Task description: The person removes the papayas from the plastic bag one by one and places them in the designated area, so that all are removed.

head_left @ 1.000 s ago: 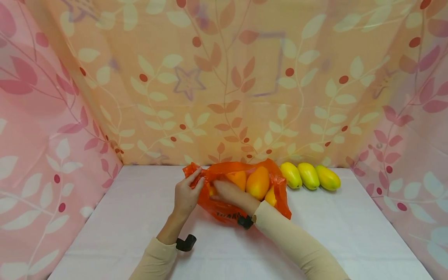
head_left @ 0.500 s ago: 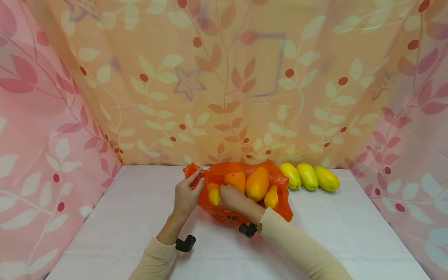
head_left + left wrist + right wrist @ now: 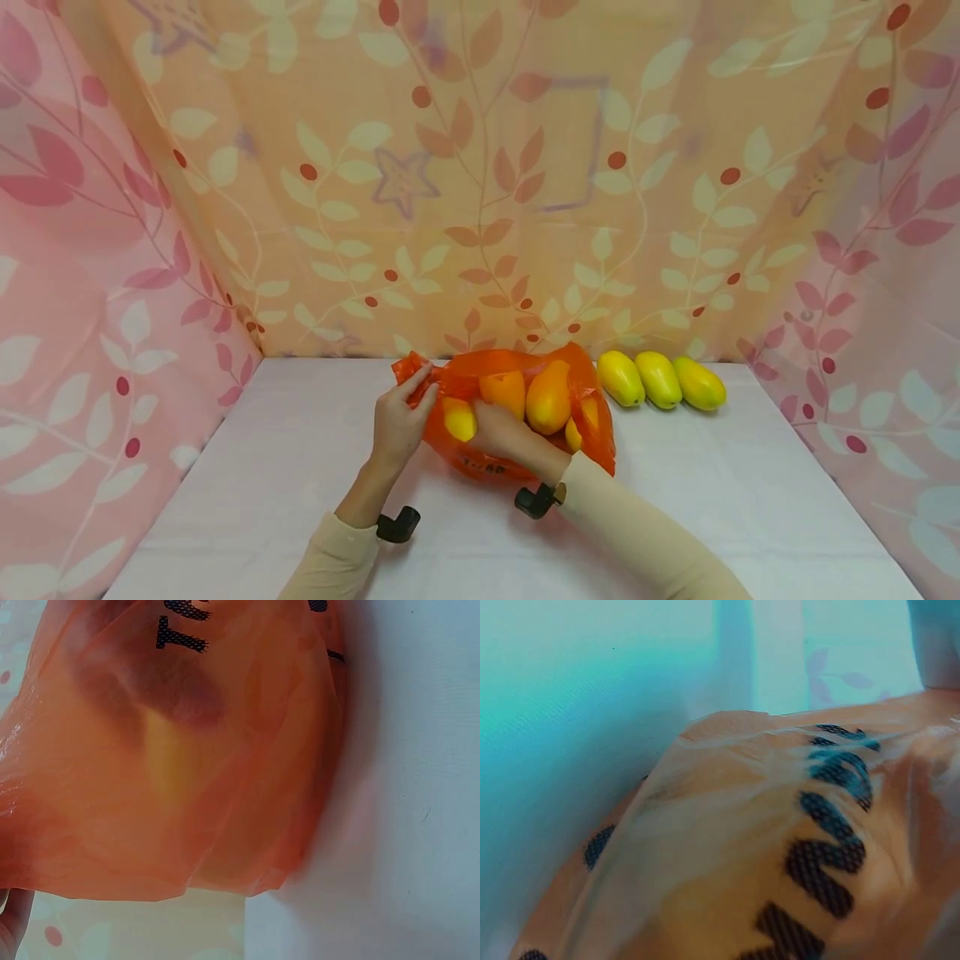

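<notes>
Compared with one second ago, the right hand (image 3: 506, 431) has moved back and to the right, so that a yellow fruit (image 3: 459, 419) is uncovered; the left hand (image 3: 397, 425) stays at almost the same place. Nearest to the body, a black wrist device (image 3: 535, 502) sits behind the right hand, close to the front of the orange bag (image 3: 480, 364), and it could perhaps catch the thin plastic if the hand pulls out too fast. Fingers of the right hand are hidden, so I cannot tell whether they hold something. The left hand pinches the bag at its corner; if this pinch slips, the mouth may fall over the right hand. Inside the bag, the yellow fruit lies just left of the right hand, an orange fruit (image 3: 504, 392) just beyond it, and a larger orange fruit (image 3: 549, 397) beyond and to the right; they look smooth, so a push on one could roll another, or strain the plastic. To the right of the right hand, a fold of plastic partly covers one more fruit (image 3: 573, 436), which could be overlooked. Farther to the right, three green-yellow fruits (image 3: 658, 380) lie just beside the bag; if it slides that way, their row could be disturbed.
</notes>
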